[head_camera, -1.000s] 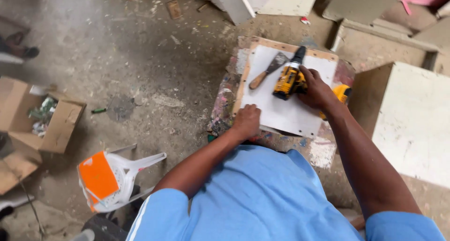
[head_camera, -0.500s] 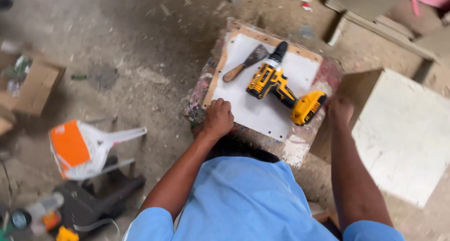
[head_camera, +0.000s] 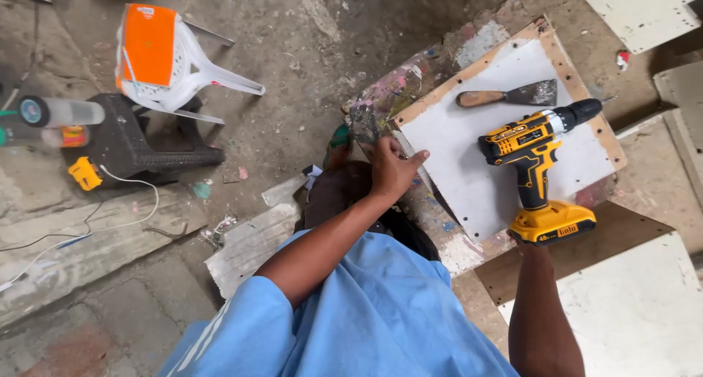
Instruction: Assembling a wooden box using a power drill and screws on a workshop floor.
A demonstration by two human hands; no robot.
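The left hand point(head_camera: 392, 168) rests on the near left edge of the white board point(head_camera: 469, 164), fingers loosely curled against the edge with the thumb extended onto the surface, gripping no tool. The right hand is hidden behind the battery base of the yellow cordless drill point(head_camera: 538, 161), so only the forearm shows and the finger state cannot be determined. The drill lies on its side on the board, chuck pointing away, just beside a wooden-handled putty knife point(head_camera: 507, 95); the board sits on a paint-stained stand point(head_camera: 399, 91).

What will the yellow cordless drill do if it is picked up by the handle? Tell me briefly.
The drill lies on its side on the white board, so it probably will not roll. Its bulky battery base suggests it feels bottom-heavy. The ribbed handle should grip well.
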